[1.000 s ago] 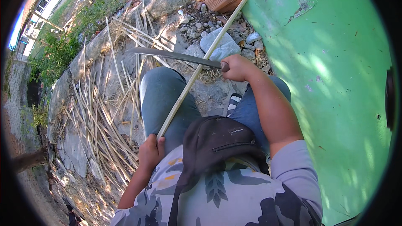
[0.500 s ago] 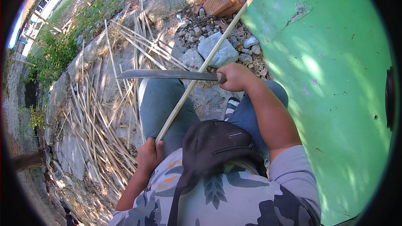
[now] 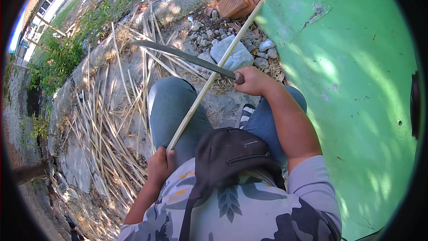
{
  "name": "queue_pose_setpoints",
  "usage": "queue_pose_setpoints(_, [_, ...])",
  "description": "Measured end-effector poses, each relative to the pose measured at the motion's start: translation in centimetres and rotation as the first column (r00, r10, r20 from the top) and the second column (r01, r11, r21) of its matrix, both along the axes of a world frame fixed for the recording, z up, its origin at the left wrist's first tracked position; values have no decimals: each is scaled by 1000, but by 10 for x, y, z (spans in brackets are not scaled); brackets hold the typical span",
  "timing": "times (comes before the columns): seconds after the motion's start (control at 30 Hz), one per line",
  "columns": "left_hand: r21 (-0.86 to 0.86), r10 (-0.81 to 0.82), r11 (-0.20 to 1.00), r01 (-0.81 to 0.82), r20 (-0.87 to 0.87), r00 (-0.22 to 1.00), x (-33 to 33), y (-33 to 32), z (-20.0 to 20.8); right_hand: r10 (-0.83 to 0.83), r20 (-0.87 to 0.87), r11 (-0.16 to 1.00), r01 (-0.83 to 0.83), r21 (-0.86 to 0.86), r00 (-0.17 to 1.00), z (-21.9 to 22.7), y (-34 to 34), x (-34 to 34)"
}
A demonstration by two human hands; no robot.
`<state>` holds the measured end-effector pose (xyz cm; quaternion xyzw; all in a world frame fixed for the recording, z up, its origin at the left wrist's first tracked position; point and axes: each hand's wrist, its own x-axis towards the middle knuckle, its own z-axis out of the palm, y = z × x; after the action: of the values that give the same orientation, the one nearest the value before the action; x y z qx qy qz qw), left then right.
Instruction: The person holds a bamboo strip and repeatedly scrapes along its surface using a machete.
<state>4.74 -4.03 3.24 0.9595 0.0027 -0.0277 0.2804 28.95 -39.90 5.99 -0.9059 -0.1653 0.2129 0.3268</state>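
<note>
Stick (image 3: 199, 100) slants ahead and right from left hand (image 3: 160, 167), curled round near end; right hand (image 3: 250, 81) grips knife (image 3: 183, 55) across stick.

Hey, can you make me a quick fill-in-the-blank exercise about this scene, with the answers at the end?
1. The right hand grips the long blade by its dark ____.
2. The left hand holds one ____ of the pale stick.
3. Many loose sticks lie on the ground to the person's ____.
4. The smooth floor on the other side is coloured ____.

Missing words: handle; end; left; green.
</note>
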Motion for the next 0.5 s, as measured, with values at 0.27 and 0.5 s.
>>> queue_pose_setpoints(0.27, [28, 30, 999, -29, -46, 998, 3, -3, 3, 50, 85, 994, -41, -106, 995, -11, 0, 10])
queue_pose_setpoints(0.5, [34, 39, 999, -37, -59, 997, 2, -4, 5, 53, 104, 998, -47, -51, 993, -15, -3, 8])
